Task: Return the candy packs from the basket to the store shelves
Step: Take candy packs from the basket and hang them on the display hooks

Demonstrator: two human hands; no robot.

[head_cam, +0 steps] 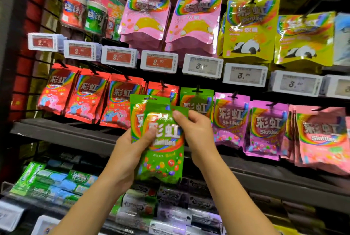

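Observation:
I hold green Skittles packs [162, 145] up in front of the middle row of hanging candy. My left hand [130, 151] grips them from the left, thumb across the front pack. My right hand [195, 132] pinches the front pack's top right corner. A second green pack [138, 113] sits behind the front one, also in my left hand. More green packs [197, 102] hang on a peg just behind my right hand. The basket is out of view.
Red packs [85, 94] hang to the left, purple [265, 128] and pink [322, 140] to the right. Pink and yellow pouches hang above a row of price tags [159, 61]. Gum boxes [56, 181] fill the lower shelf. A dark shelf edge [66, 130] runs behind my forearms.

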